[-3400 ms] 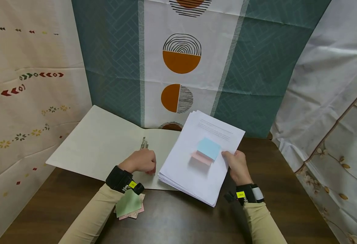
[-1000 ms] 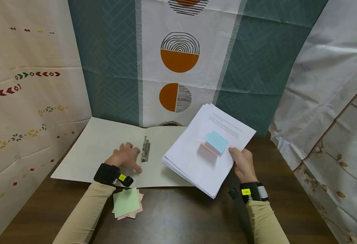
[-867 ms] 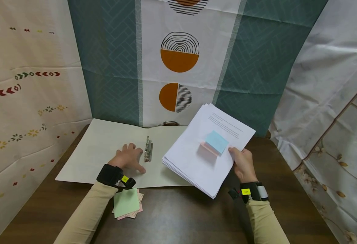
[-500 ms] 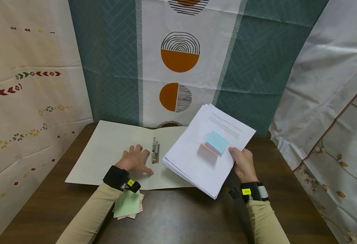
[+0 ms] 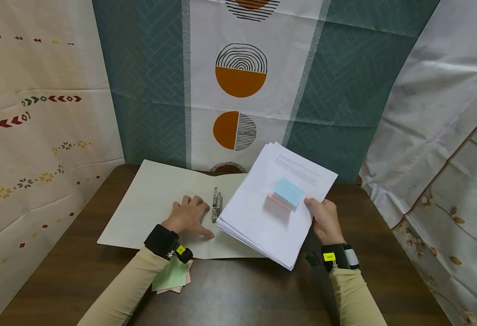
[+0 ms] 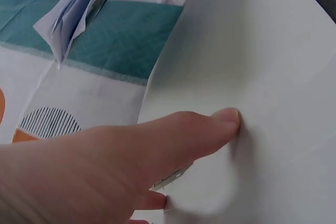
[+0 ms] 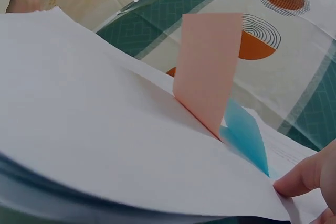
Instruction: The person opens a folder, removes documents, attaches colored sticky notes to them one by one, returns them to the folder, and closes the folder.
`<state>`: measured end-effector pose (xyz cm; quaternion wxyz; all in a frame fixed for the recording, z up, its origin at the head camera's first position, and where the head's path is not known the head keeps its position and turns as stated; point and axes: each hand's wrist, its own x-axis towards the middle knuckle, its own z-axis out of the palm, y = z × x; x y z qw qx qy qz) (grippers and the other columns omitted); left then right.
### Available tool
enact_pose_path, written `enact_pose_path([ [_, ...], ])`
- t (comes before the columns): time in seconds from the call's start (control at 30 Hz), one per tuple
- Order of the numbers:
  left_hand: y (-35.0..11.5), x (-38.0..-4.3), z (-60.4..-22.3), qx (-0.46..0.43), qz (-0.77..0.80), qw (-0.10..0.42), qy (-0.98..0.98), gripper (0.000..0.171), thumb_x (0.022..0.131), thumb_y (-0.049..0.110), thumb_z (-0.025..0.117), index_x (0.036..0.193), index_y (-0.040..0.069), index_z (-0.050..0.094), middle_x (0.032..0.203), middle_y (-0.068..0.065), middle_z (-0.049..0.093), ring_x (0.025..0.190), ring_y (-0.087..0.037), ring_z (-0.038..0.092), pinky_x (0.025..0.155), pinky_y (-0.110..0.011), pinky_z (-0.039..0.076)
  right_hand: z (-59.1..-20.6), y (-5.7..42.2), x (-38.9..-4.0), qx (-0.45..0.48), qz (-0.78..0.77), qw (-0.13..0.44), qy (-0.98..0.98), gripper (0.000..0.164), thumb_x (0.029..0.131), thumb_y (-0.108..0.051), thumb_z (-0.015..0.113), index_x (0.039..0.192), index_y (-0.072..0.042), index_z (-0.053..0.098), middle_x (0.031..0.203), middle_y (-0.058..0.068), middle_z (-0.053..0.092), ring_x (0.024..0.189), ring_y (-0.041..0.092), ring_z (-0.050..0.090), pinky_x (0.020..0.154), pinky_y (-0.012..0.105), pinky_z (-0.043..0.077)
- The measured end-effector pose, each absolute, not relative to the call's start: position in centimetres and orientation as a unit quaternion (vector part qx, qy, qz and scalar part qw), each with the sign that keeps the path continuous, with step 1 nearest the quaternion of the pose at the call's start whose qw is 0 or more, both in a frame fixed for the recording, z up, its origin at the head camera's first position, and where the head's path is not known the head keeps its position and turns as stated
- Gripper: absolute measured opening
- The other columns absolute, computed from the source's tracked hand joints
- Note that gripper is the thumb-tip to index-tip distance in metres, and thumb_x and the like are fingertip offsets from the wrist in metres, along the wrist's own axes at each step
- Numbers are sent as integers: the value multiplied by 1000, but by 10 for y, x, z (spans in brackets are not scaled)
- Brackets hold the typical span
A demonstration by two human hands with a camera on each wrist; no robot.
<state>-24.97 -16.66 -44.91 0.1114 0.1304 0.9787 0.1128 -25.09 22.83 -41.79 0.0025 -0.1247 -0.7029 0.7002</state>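
My left hand [image 5: 189,217] lies with fingers spread on the inside of an open white lever arch file [image 5: 148,199]. Its thumb and fingertips touch the board, just left of the metal clip [image 5: 217,204]. In the left wrist view the straight thumb points across the white surface. My right hand [image 5: 324,219] grips a stack of white paper [image 5: 258,213] by its right edge, thumb on top. The stack is held tilted above the file's right side. A blue sticky note [image 5: 288,192] and a pink sticky note [image 7: 207,72] stand up from the top sheet.
Green, pink and patterned sticky notes [image 5: 171,275] lie on the dark wooden table [image 5: 238,294], partly under the left wrist. Patterned cloths hang behind the table, including a green and white one [image 5: 148,90], and at both sides.
My left hand, fisted near the clip at first, has spread on the file and moved right with it. The file slid right, its clip nearing the paper stack, which dipped slightly.
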Motion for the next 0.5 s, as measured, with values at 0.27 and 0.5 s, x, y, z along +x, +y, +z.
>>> enact_pose_path([
  [0.27, -150, -242, -453, 153, 108, 94, 978, 94, 77, 60, 99, 150, 12, 66, 159, -19, 54, 144, -47, 46, 111, -67, 45, -419, 232, -251, -106, 679, -25, -726, 53, 116, -14, 55, 165, 5, 44, 146, 10, 67, 99, 2, 76, 87, 21, 65],
  [0.5, -149, -241, -456, 153, 107, 87, 979, 90, 77, 58, 100, 147, 13, 66, 157, -17, 55, 141, -45, 47, 109, -65, 45, -420, 236, -251, -106, 647, -56, -753, 54, 114, -14, 56, 164, 6, 46, 143, 14, 71, 95, 6, 77, 82, 23, 65],
])
